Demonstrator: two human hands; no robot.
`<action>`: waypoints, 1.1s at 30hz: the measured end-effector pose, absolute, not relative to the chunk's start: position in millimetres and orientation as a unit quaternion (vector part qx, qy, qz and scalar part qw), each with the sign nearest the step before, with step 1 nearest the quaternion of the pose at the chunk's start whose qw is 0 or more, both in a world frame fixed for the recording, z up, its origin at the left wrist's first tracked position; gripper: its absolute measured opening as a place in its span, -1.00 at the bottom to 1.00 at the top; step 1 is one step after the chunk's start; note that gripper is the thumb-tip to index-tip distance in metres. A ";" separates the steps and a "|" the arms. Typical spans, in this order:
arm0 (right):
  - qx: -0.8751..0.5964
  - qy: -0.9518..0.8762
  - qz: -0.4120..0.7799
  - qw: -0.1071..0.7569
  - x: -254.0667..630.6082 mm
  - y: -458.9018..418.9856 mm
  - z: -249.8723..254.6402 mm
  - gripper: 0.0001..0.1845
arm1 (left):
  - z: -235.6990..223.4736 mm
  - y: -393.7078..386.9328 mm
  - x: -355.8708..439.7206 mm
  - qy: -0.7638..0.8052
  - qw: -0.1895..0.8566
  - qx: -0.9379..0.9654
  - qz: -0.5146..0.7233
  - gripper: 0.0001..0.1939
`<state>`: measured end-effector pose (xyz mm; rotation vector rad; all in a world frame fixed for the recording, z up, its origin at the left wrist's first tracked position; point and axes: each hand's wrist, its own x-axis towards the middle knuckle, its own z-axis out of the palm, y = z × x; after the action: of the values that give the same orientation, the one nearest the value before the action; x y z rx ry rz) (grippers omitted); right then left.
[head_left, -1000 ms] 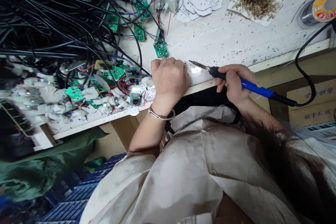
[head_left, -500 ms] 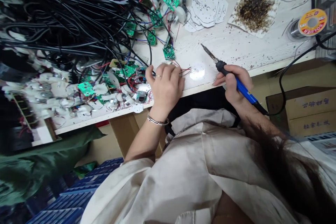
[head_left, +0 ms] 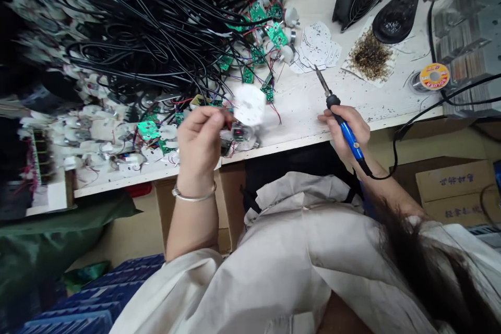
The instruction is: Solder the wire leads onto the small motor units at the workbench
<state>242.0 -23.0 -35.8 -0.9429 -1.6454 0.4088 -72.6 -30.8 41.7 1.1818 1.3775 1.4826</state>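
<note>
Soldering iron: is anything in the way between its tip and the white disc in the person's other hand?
Nothing visible blocks it. The soldering iron in the right hand points across bare bench toward the white disc in the left hand. Only a small green circuit board lies on the bench below that gap.

Bright, even light fills my bench (head_left: 301, 109), leaving only soft shadows. The white board (head_left: 249, 105) in my left hand (head_left: 199, 148) blurs, and the far left edge smears and bends.

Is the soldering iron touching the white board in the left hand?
Apart: the head view shows the soldering iron clearly right of the white board, with a gap between.
</note>
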 end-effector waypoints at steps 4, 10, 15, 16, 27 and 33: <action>-0.375 -0.778 0.120 0.489 252.4 13.9 -22.8 -0.64 | 43.6 -22.9 -100.7 0.564 0.330 0.325 0.684 -0.68; -0.435 -0.836 0.070 0.326 253.9 86.3 -21.5 -0.65 | 21.1 -30.0 -139.5 0.822 0.059 0.393 0.408 -0.89; -0.494 -0.813 0.133 0.277 245.4 131.6 -26.8 -0.54 | 29.7 -52.2 -138.1 0.857 -0.063 0.486 0.161 -0.79; -0.504 -0.808 0.153 0.266 244.4 135.8 -26.8 -0.52 | 34.0 -55.0 -129.6 0.840 -0.099 0.506 0.166 -0.75; -0.367 -0.850 0.074 0.370 248.5 46.0 -24.7 -0.52 | 20.7 17.8 -8.7 0.521 0.095 0.846 0.065 -0.75; -0.378 -0.854 0.155 0.321 230.2 6.2 -40.2 -0.62 | 9.9 19.7 -23.8 0.446 0.005 0.889 0.100 -0.73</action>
<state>230.2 6.2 -40.2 -0.9923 -2.2439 0.4081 -23.8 19.7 9.9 2.7859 1.3978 0.3126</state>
